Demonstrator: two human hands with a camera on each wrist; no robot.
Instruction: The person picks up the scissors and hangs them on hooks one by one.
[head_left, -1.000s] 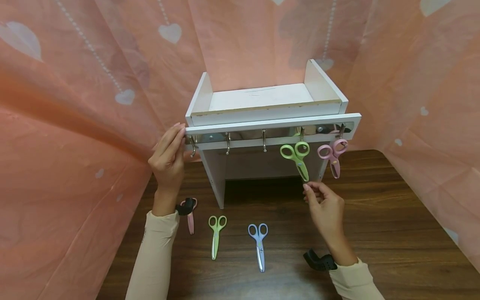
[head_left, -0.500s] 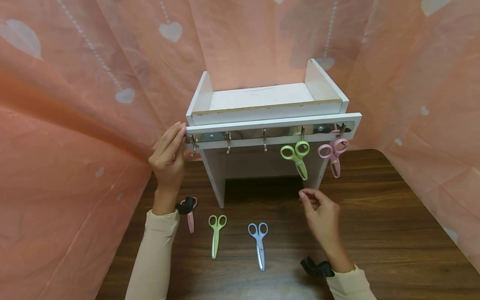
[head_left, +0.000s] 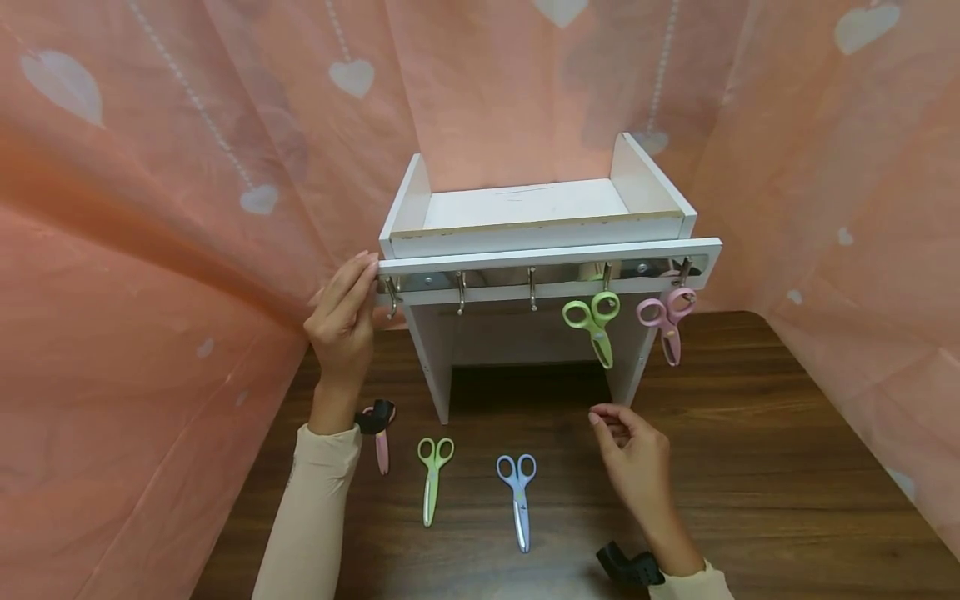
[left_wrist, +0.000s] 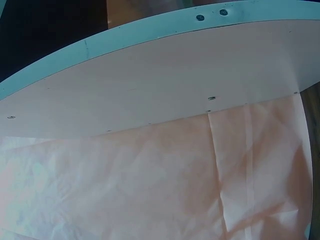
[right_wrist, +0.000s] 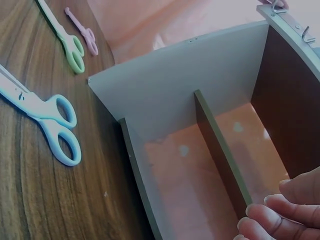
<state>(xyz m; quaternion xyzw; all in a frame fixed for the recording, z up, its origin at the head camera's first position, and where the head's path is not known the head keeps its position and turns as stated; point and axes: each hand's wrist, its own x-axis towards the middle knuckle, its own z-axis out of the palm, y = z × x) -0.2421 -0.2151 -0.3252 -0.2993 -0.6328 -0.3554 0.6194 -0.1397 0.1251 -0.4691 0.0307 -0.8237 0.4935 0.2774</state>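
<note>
I see my left hand (head_left: 343,321) resting with straight fingers against the left end of the white shelf (head_left: 540,229). My right hand (head_left: 633,454) hovers over the table (head_left: 750,467), fingers loosely curled and, as far as I can tell, holding nothing. The green scissors (head_left: 594,321) hang from a hook just above it; blue scissors (head_left: 517,496) lie to its left.

Place: a staged tabletop recording booth
Backdrop: pink heart-print cloth (head_left: 150,275) draped on three sides
Surface: dark wooden table (head_left: 750,467)
Props: white hook rack (head_left: 540,242), children's scissors (head_left: 517,496)
</note>
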